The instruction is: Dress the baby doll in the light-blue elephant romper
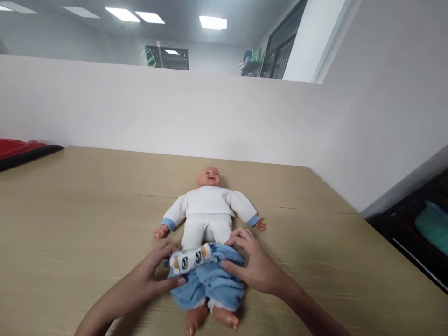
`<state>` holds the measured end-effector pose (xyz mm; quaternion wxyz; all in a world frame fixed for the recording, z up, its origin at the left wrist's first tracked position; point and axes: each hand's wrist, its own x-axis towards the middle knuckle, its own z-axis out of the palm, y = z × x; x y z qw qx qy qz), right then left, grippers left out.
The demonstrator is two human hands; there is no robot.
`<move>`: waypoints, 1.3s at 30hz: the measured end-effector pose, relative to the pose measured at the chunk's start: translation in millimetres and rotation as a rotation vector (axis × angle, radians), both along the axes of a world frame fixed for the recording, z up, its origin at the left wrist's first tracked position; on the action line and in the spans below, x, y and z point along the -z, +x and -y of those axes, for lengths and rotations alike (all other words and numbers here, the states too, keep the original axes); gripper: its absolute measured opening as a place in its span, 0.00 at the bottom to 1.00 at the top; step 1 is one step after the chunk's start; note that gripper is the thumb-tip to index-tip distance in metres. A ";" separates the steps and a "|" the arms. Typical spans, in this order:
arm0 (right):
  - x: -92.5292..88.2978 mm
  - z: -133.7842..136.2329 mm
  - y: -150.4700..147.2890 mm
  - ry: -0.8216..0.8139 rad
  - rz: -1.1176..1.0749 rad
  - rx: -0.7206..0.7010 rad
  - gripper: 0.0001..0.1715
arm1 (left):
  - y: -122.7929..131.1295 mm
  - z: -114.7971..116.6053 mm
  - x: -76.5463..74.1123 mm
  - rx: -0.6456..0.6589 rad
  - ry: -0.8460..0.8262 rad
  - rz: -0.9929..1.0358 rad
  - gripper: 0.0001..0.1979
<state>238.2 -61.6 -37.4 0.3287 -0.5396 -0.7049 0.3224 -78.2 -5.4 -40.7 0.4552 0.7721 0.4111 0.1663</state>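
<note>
Pinching the blue trousers (207,279), my left hand (154,267) and right hand (257,267) hold opposite sides (doll (210,201) supine). Uneven pulling — one side leading — could twist them.

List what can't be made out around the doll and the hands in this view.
In the head view:
Knees and shins of the baby doll with bald plastic head and white cloth body: hidden by the blue fleecy trousers.
Grip firmness of the bare left hand and bare right hand: some fingers hidden behind the hands themselves.
Red object: cut off by the left edge.
Teal object: cut off by the right edge.
</note>
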 end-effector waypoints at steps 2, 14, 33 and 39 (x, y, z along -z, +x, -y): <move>-2.9 -0.7 -4.2 -0.007 0.035 -0.052 0.13 | -3.1 -3.0 1.8 0.013 -0.077 0.054 0.24; 51.1 -43.8 3.3 0.075 -0.173 0.336 0.12 | 33.9 -39.5 4.0 -0.139 0.126 0.125 0.17; 60.3 -47.3 30.7 0.013 -0.221 0.200 0.14 | 12.1 -92.5 8.2 0.212 -0.141 0.207 0.18; 77.6 -18.3 41.5 -0.065 -0.276 0.165 0.32 | 8.7 -85.2 18.5 0.142 -0.182 0.242 0.27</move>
